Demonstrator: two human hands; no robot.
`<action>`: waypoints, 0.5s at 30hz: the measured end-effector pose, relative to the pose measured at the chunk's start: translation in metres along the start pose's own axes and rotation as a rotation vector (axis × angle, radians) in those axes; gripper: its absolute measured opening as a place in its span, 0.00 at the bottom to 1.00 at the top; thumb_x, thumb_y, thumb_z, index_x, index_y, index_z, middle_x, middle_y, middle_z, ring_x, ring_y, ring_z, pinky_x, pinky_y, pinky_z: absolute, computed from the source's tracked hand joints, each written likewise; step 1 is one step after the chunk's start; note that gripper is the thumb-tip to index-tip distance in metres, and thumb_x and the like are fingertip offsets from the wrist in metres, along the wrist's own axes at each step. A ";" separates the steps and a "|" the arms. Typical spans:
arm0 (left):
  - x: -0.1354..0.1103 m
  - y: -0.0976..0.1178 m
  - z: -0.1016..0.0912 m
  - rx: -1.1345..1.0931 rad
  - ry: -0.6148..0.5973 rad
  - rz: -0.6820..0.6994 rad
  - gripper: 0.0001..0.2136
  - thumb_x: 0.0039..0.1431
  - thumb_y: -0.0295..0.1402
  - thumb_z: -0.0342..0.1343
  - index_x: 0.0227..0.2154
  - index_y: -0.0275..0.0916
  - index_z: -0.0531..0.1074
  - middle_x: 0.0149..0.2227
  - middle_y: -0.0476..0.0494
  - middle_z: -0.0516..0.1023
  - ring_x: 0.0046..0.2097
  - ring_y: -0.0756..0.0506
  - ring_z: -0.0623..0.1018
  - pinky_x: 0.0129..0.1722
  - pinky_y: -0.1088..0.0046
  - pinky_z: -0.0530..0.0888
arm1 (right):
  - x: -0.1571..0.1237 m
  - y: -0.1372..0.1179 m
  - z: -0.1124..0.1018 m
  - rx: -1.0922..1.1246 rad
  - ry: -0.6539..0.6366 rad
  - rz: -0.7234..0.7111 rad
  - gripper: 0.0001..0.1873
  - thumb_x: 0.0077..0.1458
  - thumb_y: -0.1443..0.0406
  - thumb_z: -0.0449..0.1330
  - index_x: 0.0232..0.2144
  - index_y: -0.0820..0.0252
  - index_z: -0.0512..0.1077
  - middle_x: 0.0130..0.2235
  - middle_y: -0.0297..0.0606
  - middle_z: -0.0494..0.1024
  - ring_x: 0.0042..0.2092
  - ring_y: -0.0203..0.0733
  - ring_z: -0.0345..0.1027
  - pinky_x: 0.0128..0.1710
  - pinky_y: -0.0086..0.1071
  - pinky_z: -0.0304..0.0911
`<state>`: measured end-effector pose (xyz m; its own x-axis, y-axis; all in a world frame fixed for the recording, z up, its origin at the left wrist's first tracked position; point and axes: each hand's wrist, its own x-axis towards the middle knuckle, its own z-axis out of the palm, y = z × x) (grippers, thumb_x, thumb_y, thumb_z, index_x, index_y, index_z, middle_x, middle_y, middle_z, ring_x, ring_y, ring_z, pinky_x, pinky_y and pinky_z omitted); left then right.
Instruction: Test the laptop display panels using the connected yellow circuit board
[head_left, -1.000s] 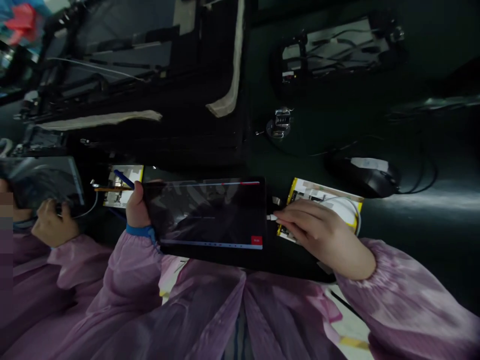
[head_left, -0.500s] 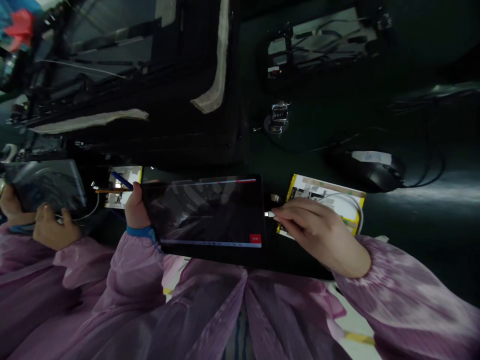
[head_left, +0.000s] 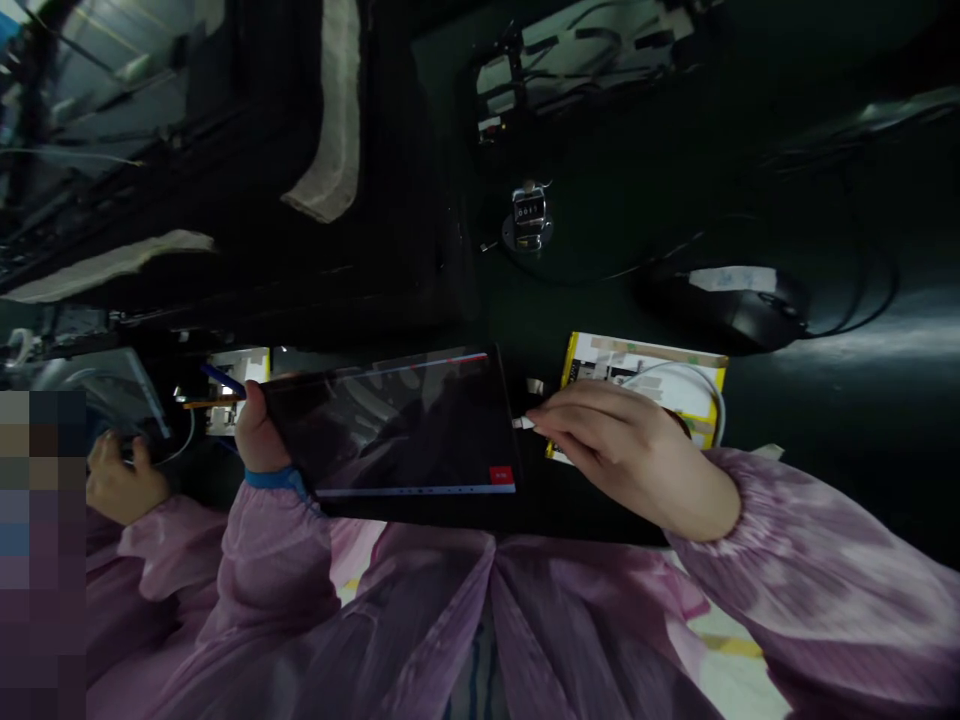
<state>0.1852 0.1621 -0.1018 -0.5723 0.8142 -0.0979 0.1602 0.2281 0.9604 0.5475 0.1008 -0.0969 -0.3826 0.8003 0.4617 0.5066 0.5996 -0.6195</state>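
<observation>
My left hand [head_left: 262, 430], a blue band at its wrist, is closed on the left end of a dark tablet [head_left: 397, 425]. The tablet's screen is lit, with a small red box at its lower right and a pale bar along the bottom. My right hand [head_left: 630, 450] pinches a white cable plug [head_left: 524, 423] at the tablet's right edge. I cannot tell whether the plug's tip is inside the port. Partly under my right hand lies a flat white pack with yellow edges [head_left: 645, 350], and a white cable [head_left: 712, 385] curves over it.
A tally counter [head_left: 529, 212] and a black mouse [head_left: 750, 305] with a labelled top stand beyond the tablet. A large black case [head_left: 405, 250] fills the back left. At left are a co-worker's hand [head_left: 127, 485], another tablet [head_left: 142, 390] and a second yellow-edged pack [head_left: 255, 362].
The view has shifted, so most objects sit further left. The tablet has tilted a little, and the plug appears closer to its right edge. Both hands keep their hold.
</observation>
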 end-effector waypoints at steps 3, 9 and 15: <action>0.000 -0.002 0.000 0.063 0.107 0.198 0.21 0.41 0.55 0.63 0.21 0.39 0.74 0.32 0.44 0.82 0.58 0.35 0.69 0.50 0.67 0.76 | 0.000 0.000 0.001 -0.015 0.006 -0.019 0.08 0.61 0.72 0.53 0.36 0.67 0.73 0.34 0.42 0.78 0.37 0.41 0.72 0.38 0.35 0.73; 0.002 -0.004 -0.003 0.026 -0.001 0.207 0.19 0.45 0.52 0.63 0.23 0.38 0.76 0.28 0.48 0.80 0.54 0.42 0.74 0.52 0.75 0.74 | -0.002 0.003 0.001 0.000 0.022 -0.009 0.09 0.62 0.72 0.52 0.37 0.65 0.73 0.35 0.42 0.78 0.37 0.40 0.72 0.38 0.36 0.73; 0.008 -0.009 -0.008 -0.050 -0.050 0.137 0.19 0.43 0.52 0.64 0.23 0.38 0.76 0.26 0.49 0.79 0.50 0.43 0.77 0.49 0.74 0.76 | -0.001 0.003 -0.001 0.038 0.007 0.011 0.08 0.61 0.72 0.53 0.37 0.66 0.72 0.35 0.42 0.78 0.37 0.41 0.72 0.38 0.35 0.73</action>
<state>0.1730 0.1628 -0.1092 -0.5071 0.8616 0.0231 0.1931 0.0875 0.9773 0.5505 0.1015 -0.0985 -0.3717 0.8071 0.4588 0.4811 0.5901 -0.6483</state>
